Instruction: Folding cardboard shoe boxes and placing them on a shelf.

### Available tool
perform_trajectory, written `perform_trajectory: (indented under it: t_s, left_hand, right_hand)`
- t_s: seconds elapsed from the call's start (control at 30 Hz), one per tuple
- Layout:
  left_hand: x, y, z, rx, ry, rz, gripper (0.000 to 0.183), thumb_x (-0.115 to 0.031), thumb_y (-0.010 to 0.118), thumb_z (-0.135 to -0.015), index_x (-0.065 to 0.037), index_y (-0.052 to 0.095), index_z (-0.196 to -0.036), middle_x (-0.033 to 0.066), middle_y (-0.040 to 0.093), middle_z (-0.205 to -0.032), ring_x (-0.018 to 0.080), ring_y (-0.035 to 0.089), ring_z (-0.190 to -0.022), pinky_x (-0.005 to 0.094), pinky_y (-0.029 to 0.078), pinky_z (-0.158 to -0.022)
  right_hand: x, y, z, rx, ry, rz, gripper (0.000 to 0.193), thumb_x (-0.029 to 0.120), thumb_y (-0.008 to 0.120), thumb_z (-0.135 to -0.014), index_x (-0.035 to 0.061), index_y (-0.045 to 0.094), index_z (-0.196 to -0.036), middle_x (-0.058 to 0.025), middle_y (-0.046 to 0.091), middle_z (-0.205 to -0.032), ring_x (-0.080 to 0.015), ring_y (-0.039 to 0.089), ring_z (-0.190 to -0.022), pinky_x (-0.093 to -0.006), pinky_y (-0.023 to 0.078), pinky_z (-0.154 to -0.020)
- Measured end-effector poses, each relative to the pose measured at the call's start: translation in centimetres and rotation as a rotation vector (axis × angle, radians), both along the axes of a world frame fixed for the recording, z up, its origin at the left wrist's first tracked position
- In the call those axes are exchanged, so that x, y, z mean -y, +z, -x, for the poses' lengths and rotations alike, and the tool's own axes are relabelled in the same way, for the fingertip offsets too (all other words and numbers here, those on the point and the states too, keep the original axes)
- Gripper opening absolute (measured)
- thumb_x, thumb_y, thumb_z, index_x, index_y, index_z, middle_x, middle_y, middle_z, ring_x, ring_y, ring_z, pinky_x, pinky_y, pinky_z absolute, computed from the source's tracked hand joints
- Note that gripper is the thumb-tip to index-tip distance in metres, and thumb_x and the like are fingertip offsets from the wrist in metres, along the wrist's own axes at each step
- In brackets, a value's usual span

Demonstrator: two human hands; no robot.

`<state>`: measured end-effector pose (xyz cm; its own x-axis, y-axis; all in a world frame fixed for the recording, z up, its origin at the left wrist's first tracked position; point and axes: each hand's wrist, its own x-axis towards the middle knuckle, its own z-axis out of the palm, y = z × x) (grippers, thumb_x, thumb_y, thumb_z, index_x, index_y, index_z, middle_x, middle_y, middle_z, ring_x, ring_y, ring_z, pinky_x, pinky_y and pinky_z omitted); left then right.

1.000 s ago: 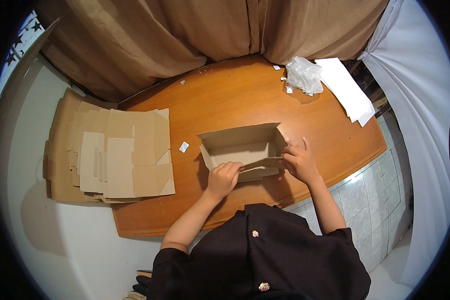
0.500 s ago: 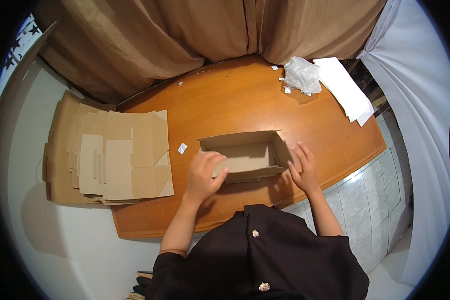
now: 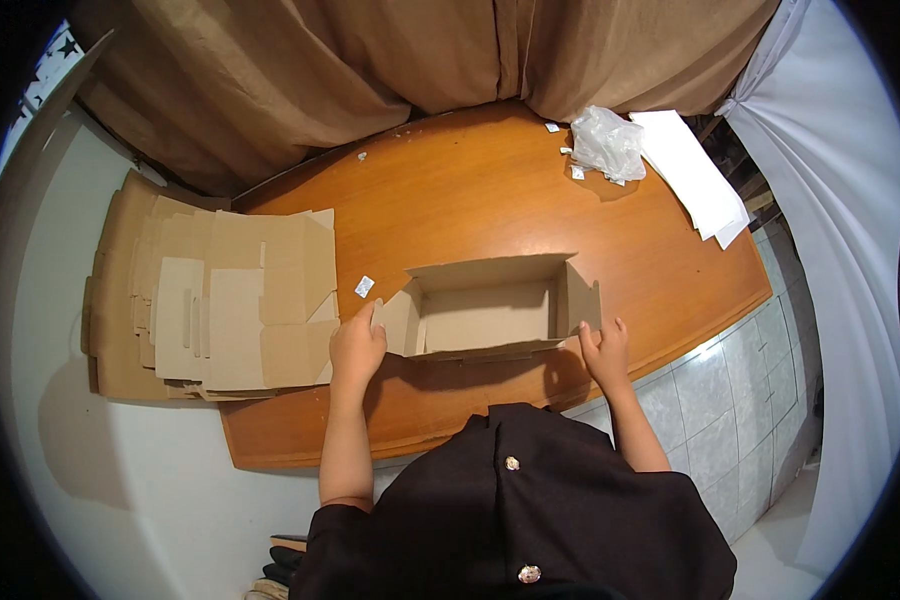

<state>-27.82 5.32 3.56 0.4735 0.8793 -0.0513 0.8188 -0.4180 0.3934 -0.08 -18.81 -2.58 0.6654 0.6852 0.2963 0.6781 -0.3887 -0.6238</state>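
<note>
An open-topped brown cardboard box (image 3: 490, 318) lies in front of me on the wooden table. Its walls stand up around a bare inside. At the left end a side flap (image 3: 400, 318) leans outward, and my left hand (image 3: 358, 345) grips its outer edge between thumb and fingers. My right hand (image 3: 606, 352) pinches the near corner of the right end flap (image 3: 586, 295), thumb toward the box. Beyond my left hand lies a small white packet (image 3: 365, 286).
Flattened cardboard boxes (image 3: 235, 310) are stacked at the left of the table (image 3: 450, 200). At the far right lie a crumpled clear plastic bag (image 3: 608, 143), several small white packets (image 3: 578, 173) and white sheets (image 3: 692, 175). A brown curtain (image 3: 370, 70) hangs behind.
My left hand has moved left from the near wall, and the left flap now leans outward. My right hand has dropped slightly and closed on the right flap.
</note>
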Motion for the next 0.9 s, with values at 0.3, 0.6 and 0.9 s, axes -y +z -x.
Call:
perform_trajectory:
  t_s: [0.3, 0.6, 0.9]
  left_hand:
    - [2.9, 1.8, -3.7, 0.052, -0.031, -0.057, 0.057, -0.021, 0.063, -0.077, -0.009, 0.044, -0.129, 0.0157, 0.055, -0.115, 0.0298, 0.053, -0.107, 0.0444, 0.040, -0.087]
    - [2.7, 0.9, -12.4, 0.404, -0.419, -0.279, 0.056, -0.025, 0.061, -0.082, -0.021, 0.042, -0.134, 0.0157, 0.042, -0.134, 0.0310, 0.033, -0.130, 0.0542, 0.016, -0.108]
    - [3.7, -3.5, -9.1, 0.141, -0.741, 0.298, 0.036, -0.017, 0.054, -0.086, -0.022, 0.057, -0.122, 0.0121, 0.040, -0.139, 0.0275, 0.033, -0.131, 0.0504, 0.022, -0.108]
  right_hand:
    - [0.1, 0.7, 0.1, 0.115, -0.037, 0.127, 0.015, 0.015, 0.051, -0.087, 0.0038, 0.059, -0.094, -0.0129, 0.062, -0.077, -0.0297, 0.059, -0.077, -0.0516, 0.030, -0.097]
    - [0.2, 0.8, 1.2, -0.064, -0.154, 0.104, 0.020, 0.014, 0.048, -0.089, 0.0025, 0.056, -0.103, -0.0139, 0.062, -0.083, -0.0295, 0.059, -0.078, -0.0483, 0.034, -0.096]
    - [1.8, -0.4, 0.4, -0.336, -0.133, -0.356, 0.035, 0.008, 0.053, -0.085, 0.0028, 0.053, -0.120, -0.0184, 0.055, -0.116, -0.0305, 0.054, -0.106, -0.0347, 0.037, -0.096]
